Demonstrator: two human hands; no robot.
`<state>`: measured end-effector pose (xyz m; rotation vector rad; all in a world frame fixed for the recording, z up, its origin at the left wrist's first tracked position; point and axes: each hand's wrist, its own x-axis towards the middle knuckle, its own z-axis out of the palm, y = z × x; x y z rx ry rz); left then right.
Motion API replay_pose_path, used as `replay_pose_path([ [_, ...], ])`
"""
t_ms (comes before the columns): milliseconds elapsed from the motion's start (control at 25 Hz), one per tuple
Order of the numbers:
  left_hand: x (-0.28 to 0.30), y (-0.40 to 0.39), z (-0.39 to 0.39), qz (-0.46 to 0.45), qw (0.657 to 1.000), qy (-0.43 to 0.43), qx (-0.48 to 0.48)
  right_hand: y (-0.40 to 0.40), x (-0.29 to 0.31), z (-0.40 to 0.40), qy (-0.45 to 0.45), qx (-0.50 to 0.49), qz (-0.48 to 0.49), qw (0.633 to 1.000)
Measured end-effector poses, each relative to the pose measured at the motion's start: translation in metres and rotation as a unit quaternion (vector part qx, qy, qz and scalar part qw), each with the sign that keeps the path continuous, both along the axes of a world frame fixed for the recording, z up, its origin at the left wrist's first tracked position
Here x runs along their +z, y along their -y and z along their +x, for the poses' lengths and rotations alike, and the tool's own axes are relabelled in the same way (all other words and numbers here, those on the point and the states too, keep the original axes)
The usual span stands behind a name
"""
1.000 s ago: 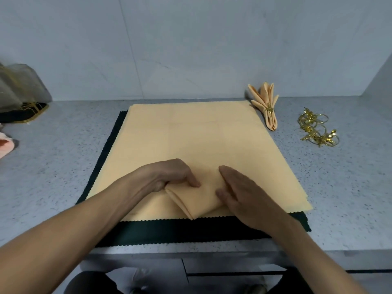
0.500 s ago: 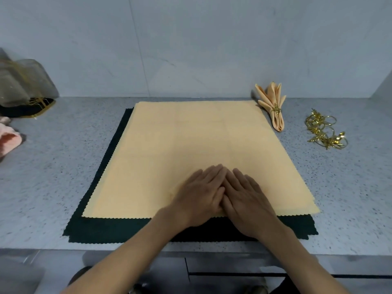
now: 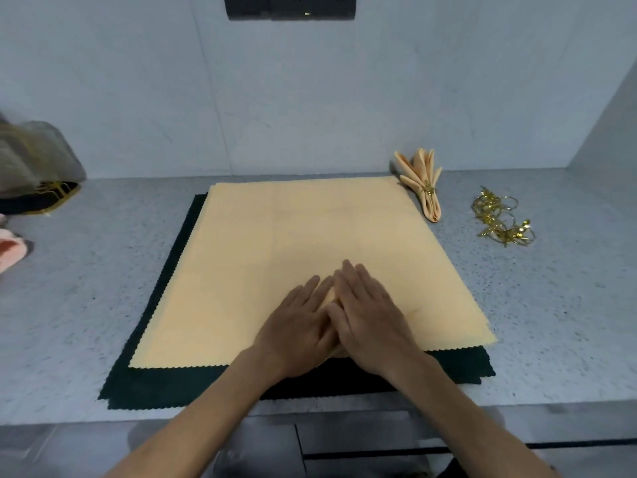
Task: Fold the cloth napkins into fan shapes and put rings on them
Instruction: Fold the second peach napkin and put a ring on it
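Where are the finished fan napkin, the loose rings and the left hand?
fan napkin [image 3: 422,182]: head view, on the pleats above its ring.
rings [image 3: 500,220]: head view, middle of the gold pile.
left hand [image 3: 296,331]: head view, back of the hand.

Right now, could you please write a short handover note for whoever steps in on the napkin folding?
Left hand and right hand: both flat, fingers straight, pressing a small folded peach cloth napkin on the stack of flat peach napkins.
Done: one fan-folded peach napkin with a gold ring lies behind the stack's right corner.
Left: finish this fold, ring it from the pile of loose gold rings on the right, then continue the stack.
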<state>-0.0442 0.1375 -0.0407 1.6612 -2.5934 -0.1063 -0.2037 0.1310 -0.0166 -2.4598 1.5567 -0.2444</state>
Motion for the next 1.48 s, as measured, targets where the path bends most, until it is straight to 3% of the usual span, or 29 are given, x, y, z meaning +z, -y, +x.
replay_pose_path([
  [120, -0.004, 0.004, 0.004, -0.016, 0.999, -0.002, -0.028, 0.002, -0.01, 0.021, 0.03, 0.034, 0.012, 0.999],
  [320, 0.0, 0.0, 0.002, 0.001, 1.0, -0.01, 0.002, 0.013, -0.024, -0.042, -0.059, -0.046, 0.005, 0.997],
  [440, 0.002, -0.005, 0.006, -0.055, 0.998, 0.034, -0.01, 0.014, -0.027, -0.054, -0.056, -0.083, -0.002, 0.995],
  [520, 0.0, -0.006, 0.009, -0.044, 0.998, 0.03, -0.042, 0.009, -0.019, -0.05, -0.042, -0.043, -0.047, 0.997],
  [600, -0.002, -0.006, 0.013, -0.006, 0.998, 0.014, -0.055, 0.001, -0.012, -0.047, -0.039, 0.06, -0.087, 0.994],
  [680, 0.0, -0.003, 0.015, 0.005, 0.999, -0.002, -0.051, -0.004, -0.014, -0.048, 0.015, 0.134, -0.109, 0.985],
  [800, 0.003, -0.005, 0.013, 0.033, 0.998, -0.002, -0.048, -0.003, -0.008, -0.057, 0.098, 0.105, -0.094, 0.985],
  [1000, 0.016, -0.008, 0.01, 0.054, 0.998, 0.012, -0.038, -0.001, -0.008, -0.056, 0.074, 0.078, -0.117, 0.987],
  [1080, 0.018, -0.016, 0.003, 0.016, 1.0, 0.006, -0.022, -0.001, -0.009, -0.055, 0.06, 0.068, -0.134, 0.987],
  [1200, 0.021, -0.027, -0.009, -0.112, 0.994, -0.015, 0.008, 0.0, -0.012, -0.058, 0.059, 0.054, -0.139, 0.987],
  [1280, 0.029, -0.021, -0.005, -0.081, 0.994, -0.07, 0.031, 0.004, -0.012, -0.06, 0.061, 0.053, -0.129, 0.988],
  [1360, 0.041, -0.007, 0.006, 0.02, 0.987, -0.146, 0.067, 0.011, -0.01, -0.065, 0.094, 0.054, -0.101, 0.989],
  [1400, 0.045, 0.002, 0.011, 0.072, 0.97, -0.209, 0.101, 0.015, -0.007, -0.068, 0.133, 0.042, -0.071, 0.988],
  [1480, 0.046, 0.014, 0.02, 0.164, 0.902, -0.357, 0.178, 0.021, -0.003, -0.074, 0.223, 0.015, -0.017, 0.975],
])
